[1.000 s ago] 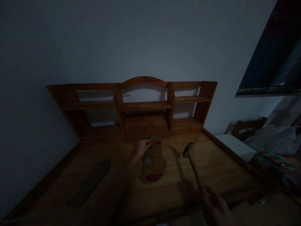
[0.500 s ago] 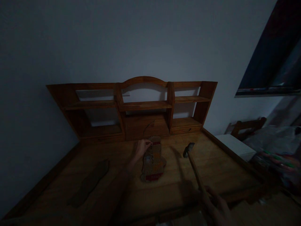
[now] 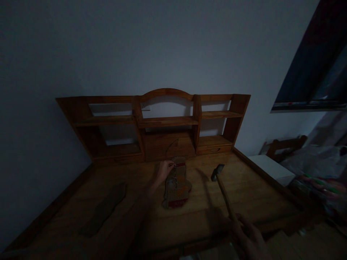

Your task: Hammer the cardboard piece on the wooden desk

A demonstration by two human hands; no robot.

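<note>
A hammer (image 3: 224,193) is in my right hand (image 3: 248,234), which is wrapped round the lower part of its wooden handle. Its dark metal head is raised at the far end, to the right of a piece of cardboard (image 3: 177,193). This brown cardboard has red and orange patches and a line of small dark marks down its left part. My left hand (image 3: 164,169) is at the cardboard's upper left, thumb and fingertips pinched together. Whatever sits in that pinch is too small and dim to name.
The cardboard rests on a wooden desk (image 3: 200,213) with raised side edges. Another flat brown piece (image 3: 104,209) lies to the left. A wooden shelf unit (image 3: 168,122) stands along the back by the wall. Right of the desk are a white surface (image 3: 272,169) and a chair (image 3: 286,146).
Hardly anything differs. Both hands, the hammer and the cardboard hold their places, and the view has shifted only very slightly.
</note>
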